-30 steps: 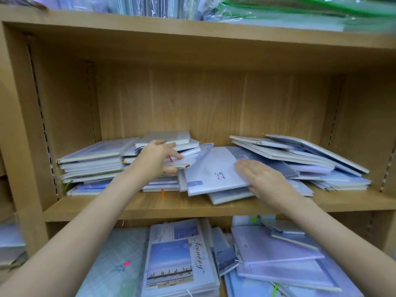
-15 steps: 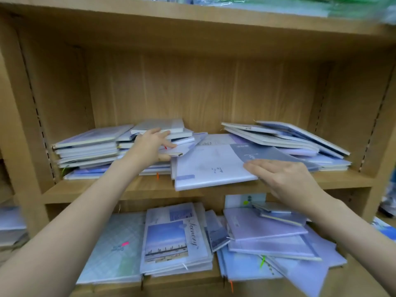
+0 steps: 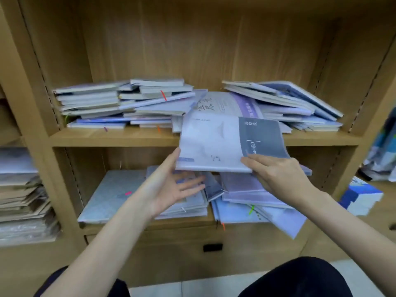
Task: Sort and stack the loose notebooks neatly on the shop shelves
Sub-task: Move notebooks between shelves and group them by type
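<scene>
Notebook [image 3: 216,142], pale cover with dark grey band, held over front edge of upper shelf [image 3: 111,137], far end over the shelf, near end out past the edge.
Right hand [image 3: 280,179] grips its near right corner, thumb on top, fingers curled beneath. Left hand [image 3: 171,187] spread flat, fingers straight; thumb touches near left edge, fingers below the cover, contact unclear. Left stack [image 3: 90,101] and right stack [image 3: 285,103] lie untidy on upper shelf; a purple-banded notebook [image 3: 225,103] lies between them. Lower shelf [image 3: 184,221] holds more notebooks, several overhanging its front edge.
</scene>
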The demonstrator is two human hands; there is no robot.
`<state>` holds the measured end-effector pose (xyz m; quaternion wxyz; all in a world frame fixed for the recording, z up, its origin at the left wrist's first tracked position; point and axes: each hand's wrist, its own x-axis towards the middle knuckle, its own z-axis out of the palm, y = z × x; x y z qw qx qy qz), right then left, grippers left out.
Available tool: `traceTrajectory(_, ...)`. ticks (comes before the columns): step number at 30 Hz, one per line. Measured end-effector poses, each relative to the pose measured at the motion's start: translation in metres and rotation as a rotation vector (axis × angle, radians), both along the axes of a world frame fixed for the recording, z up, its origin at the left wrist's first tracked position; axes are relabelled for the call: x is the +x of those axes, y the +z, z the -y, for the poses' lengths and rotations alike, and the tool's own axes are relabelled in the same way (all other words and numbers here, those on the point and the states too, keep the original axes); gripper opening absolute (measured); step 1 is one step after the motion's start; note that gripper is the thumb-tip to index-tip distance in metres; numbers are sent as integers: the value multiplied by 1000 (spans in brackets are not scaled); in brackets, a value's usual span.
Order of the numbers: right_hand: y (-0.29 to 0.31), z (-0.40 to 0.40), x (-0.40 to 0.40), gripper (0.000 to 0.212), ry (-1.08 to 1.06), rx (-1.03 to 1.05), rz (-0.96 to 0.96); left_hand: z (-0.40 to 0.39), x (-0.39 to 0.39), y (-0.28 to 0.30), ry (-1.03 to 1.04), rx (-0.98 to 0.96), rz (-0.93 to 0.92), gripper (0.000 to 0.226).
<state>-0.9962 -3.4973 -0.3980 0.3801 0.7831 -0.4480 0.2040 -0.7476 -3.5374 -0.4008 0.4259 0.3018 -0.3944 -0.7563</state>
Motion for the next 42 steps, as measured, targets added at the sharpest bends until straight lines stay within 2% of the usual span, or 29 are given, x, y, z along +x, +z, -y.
traceTrajectory(1,-10,0,5,25,12,14,-4,-3,-2,-5,8,29,-114,43)
traceTrajectory(3,-28,3,13,31,12,146,42,-5,-3,-15,131,-51,-118,34)
traceTrajectory(6,-45,10,8,67,-27,733,437,1,10,-34,245,-177,54,26)
traceTrajectory(7,-49,12,6,79,-41,831,584,5,17,-40,251,-187,95,25)
traceTrajectory(9,-65,20,4,93,-121,844,804,12,26,-50,215,-178,180,25)
traceTrajectory(11,-82,28,9,88,-136,938,1049,19,28,-60,155,-140,220,27)
traceTrajectory(14,-108,36,15,48,-18,1242,1276,33,21,-68,85,-109,185,32)
traceTrajectory(15,-111,34,16,46,4,1325,1364,39,17,-68,79,-79,133,28)
traceTrajectory(17,-121,35,9,63,57,1477,1607,49,10,-63,75,5,37,21)
traceTrajectory(19,-130,36,0,56,153,1575,1783,59,-1,-60,57,67,11,22)
traceTrajectory(21,-136,37,-10,55,206,1620,1864,66,-15,-59,36,104,17,18)
traceTrajectory(25,-150,35,-31,93,210,1620,1981,83,-45,-56,-3,177,-21,12)
traceTrajectory(26,-150,35,-34,90,234,1577,2037,90,-50,-55,2,176,-36,10)
traceTrajectory(28,-142,36,-39,64,257,1397,2095,108,-58,-57,66,123,33,10)
traceTrajectory(30,-126,41,-42,36,167,1105,2077,123,-59,-65,157,-18,312,14)
traceTrajectory(32,-120,51,-45,25,72,872,2020,129,-57,-84,184,-138,596,32)
traceTrajectory(35,-119,71,-33,19,37,812,1942,132,-46,-112,195,-353,727,50)
traceTrajectory(38,-116,98,-6,13,25,802,1920,144,-23,-125,117,-508,964,98)
traceTrajectory(39,-115,111,4,9,20,782,1923,147,-16,-126,97,-538,1068,102)
traceTrajectory(42,-113,157,36,13,33,784,1917,153,0,-129,146,-702,1339,82)
